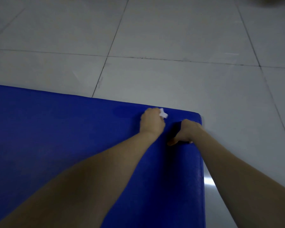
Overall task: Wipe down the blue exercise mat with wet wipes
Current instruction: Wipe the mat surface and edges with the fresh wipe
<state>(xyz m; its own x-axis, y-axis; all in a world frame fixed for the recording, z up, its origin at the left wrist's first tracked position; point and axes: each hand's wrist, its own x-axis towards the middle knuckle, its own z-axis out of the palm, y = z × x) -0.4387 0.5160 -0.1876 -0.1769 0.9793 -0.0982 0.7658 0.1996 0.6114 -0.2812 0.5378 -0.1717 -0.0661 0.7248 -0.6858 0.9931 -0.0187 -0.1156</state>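
— Spotted the blue exercise mat (56, 137) where?
— Flat on the grey tiled floor (155, 38), far right corner in view.
— And the grip?
— Caught the left hand (152, 121) clamped round a white wet wipe (163, 114) near that corner; found the right hand (187, 132) planted by the mat's right edge, thumb out, its grip impossible to tell.
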